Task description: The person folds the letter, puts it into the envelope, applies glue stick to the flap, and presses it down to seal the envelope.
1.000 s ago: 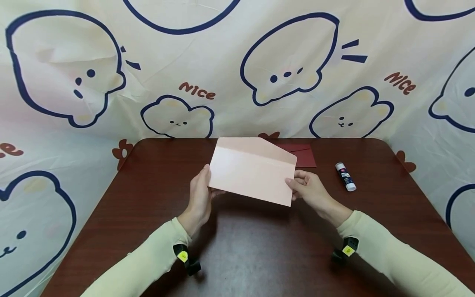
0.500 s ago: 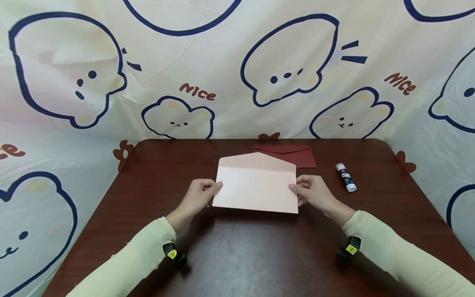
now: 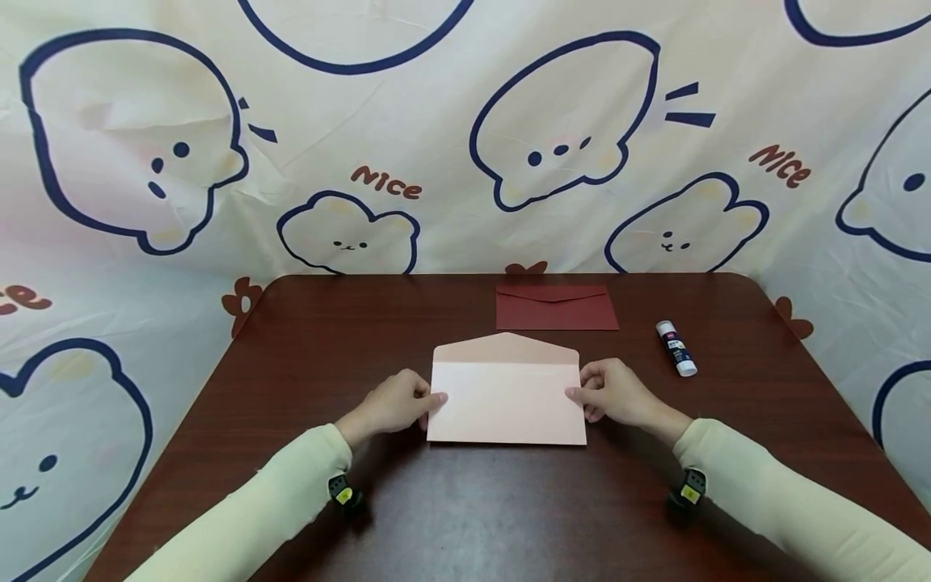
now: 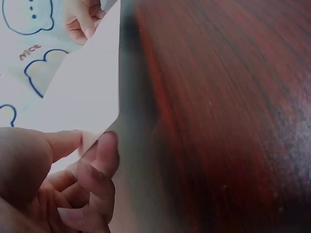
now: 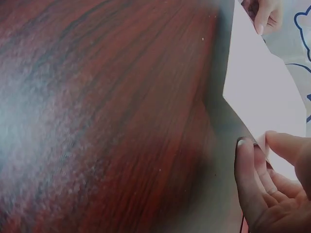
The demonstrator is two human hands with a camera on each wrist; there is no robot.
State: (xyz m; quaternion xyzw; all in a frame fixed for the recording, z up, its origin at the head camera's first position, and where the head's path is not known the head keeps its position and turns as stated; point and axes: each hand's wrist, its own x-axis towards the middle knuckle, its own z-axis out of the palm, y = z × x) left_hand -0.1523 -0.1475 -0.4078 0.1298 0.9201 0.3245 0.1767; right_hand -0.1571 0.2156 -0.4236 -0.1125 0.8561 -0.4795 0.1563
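A pale pink envelope [image 3: 507,404] hangs just above the table between both hands, its pointed flap unfolded toward the far side. My left hand [image 3: 396,402] pinches its left edge, thumb on top and fingers beneath. At the opposite edge my right hand [image 3: 618,394] pinches it the same way. Both wrist views show the envelope [image 4: 92,73] held between thumb and fingertips, and its near edge [image 5: 231,73] stands off the wood. The underside of the envelope is hidden in the head view.
A dark red envelope [image 3: 556,309] with its flap folded down lies behind the pink one. To the right lies a glue stick [image 3: 676,349] with a white cap. The dark brown wooden table [image 3: 480,517] ends at a printed cloth backdrop [image 3: 451,121].
Both hands have brought the pink envelope down and nearer, and it has turned from slanted to level. The red envelope behind it has come fully into sight.
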